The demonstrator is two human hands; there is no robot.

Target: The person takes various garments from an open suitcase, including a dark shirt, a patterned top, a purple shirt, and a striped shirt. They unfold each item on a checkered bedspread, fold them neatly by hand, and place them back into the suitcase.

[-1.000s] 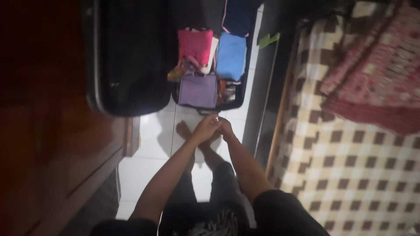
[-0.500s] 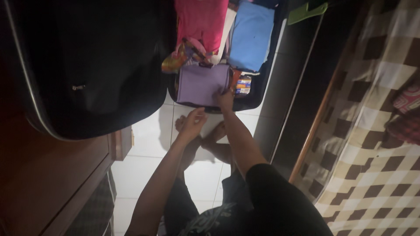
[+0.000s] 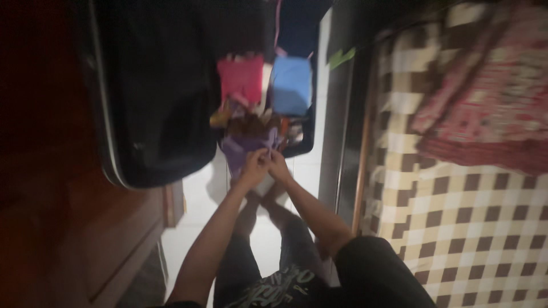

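Nearest, at the bottom of the frame, are the person's dark clothes and two bare forearms running up toward the centre. The left hand (image 3: 255, 162) and right hand (image 3: 278, 165) meet there, touching each other, and both have their fingers closed on a lifted purple cloth (image 3: 242, 147). It looks like a pinch on the cloth's upper edge, though motion blur hides the single fingers. The cloth hangs just left of and above the hands, over the near edge of the open suitcase (image 3: 305, 142) and the white tiled floor (image 3: 197, 199).

To handle this well, I judge that both hands should keep an even hold on the same edge, spread apart along it so the cloth hangs flat, and lift it clear of the suitcase rim before turning it.

Beyond the hands, in the upper centre, the suitcase holds a folded pink cloth (image 3: 241, 78) on the left and a folded blue cloth (image 3: 291, 84) on the right, side by side. Between them and the purple cloth lie small colourful items, possibly packets, too blurred to tell apart. The dark suitcase lid (image 3: 165, 91) fills the upper left, beside a brown wooden cabinet (image 3: 57, 199). A small green tag (image 3: 341, 56) shows at upper centre-right. A checked bed cover (image 3: 456, 217) fills the right, with a red patterned cloth (image 3: 491, 102) lying on it.
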